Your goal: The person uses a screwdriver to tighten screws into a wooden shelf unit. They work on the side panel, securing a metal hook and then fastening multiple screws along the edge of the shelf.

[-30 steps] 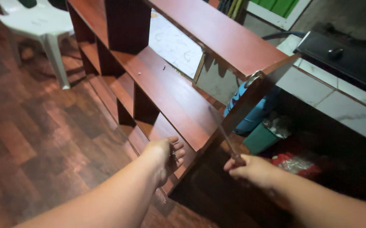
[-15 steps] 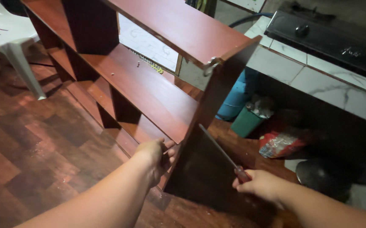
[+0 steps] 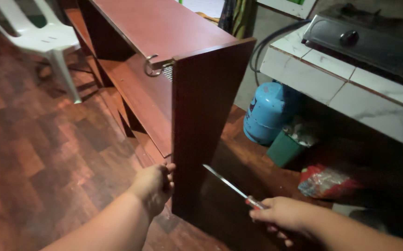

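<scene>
Down near the floor, the left hand [image 3: 157, 186] curls its fingers round the front edge of the upright side panel [image 3: 206, 121] of a reddish-brown wooden shelf unit [image 3: 159, 28]. Just beside it, the right hand [image 3: 283, 216] is closed round the red handle of a screwdriver [image 3: 231, 187], whose metal shaft lies slanted across the panel's dark outer face. A white plastic chair [image 3: 39, 37] stands behind, and a blue gas cylinder [image 3: 269, 111] sits under the tiled tabletop [image 3: 350, 88].
</scene>
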